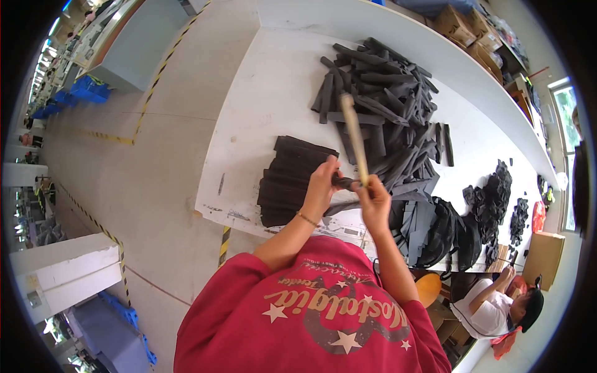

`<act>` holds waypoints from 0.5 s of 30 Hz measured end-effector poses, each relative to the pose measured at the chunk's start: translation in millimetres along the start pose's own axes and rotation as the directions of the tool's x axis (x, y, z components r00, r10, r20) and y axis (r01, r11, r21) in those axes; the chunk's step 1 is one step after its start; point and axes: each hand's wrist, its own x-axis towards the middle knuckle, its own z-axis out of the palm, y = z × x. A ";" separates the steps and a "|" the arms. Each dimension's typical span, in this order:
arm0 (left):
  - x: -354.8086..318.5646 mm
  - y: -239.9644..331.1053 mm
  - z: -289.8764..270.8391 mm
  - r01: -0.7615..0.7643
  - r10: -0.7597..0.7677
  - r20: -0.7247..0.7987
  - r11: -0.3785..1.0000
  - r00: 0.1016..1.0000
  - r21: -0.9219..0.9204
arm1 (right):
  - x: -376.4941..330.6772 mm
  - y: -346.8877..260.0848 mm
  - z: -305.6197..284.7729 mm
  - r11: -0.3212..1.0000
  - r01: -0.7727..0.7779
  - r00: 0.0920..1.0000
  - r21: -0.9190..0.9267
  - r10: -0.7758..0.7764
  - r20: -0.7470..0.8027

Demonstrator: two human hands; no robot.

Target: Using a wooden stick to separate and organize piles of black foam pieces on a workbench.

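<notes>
Both my hands are in front of my body, above the near edge of the white table (249,112). My left hand (320,186) is closed on the end of a dark strip (343,183). My right hand (374,204) grips the lower end of a pale, slim stick (354,137), which points up and is smeared by motion. The stick's lower end meets the dark strip between my hands; whether it goes inside cannot be seen. Just left of my left hand, a row of black strips (289,177) lies side by side. Beyond my hands spreads a loose heap of black rolled strips (385,93).
Flat black pieces (416,227) and curved black parts (444,233) lie right of my right hand. Farther right are more small black heaps (491,196). A co-worker in white (485,308) sits at the lower right. A raised white board (435,46) borders the table's far side.
</notes>
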 end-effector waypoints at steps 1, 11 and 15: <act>2.4 -0.6 -9.0 -0.462 0.426 0.180 0.807 0.887 0.368 | 5.2 -12.7 -2.2 0.989 -0.136 0.991 0.061 0.134 0.030; -55.1 -44.7 0.6 -0.309 -0.071 0.488 0.693 0.870 0.652 | 87.5 -51.7 -27.1 0.989 -0.016 0.857 -0.144 -0.061 -0.512; -48.2 -38.6 -50.2 -0.490 0.086 0.495 0.363 0.864 0.792 | 176.1 -87.7 -90.0 0.988 0.025 0.888 -0.155 -0.093 -0.450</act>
